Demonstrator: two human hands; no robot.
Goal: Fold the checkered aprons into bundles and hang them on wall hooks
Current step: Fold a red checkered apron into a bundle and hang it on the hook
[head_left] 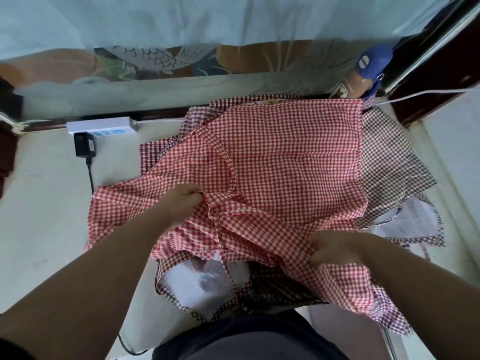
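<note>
Landmark: power strip (101, 125), lying at the far edge of the table (46, 190); all places below are referred to it.
Task item: red checkered apron (285, 152), spread mostly flat to the right of the power strip and nearer the person, on top of the pile.
Pile beneath: dark checkered aprons (389, 157), showing past the red one on its right, far-left and near sides, some hanging over the table's near edge.
Left hand (187, 201): fingers curled into a gathered fold at the apron's middle, right of and nearer than the power strip. It probably holds the fold line.
Right hand (335, 248): grips the apron's near edge, far right of the power strip, probably to lift that side over.
Step, judged: first fold in progress; no bundle formed yet.
Hooks: none in view.
Edges: the apron's far edge lies at the back wall, far right of the power strip; its near right corner droops off the table.
Obstacles: black adapter (84, 146), just nearer than the power strip; brown bottle (348, 88) and white cable (428, 93), far right.
Open room: bare tabletop nearer than the power strip, left of the apron.
</note>
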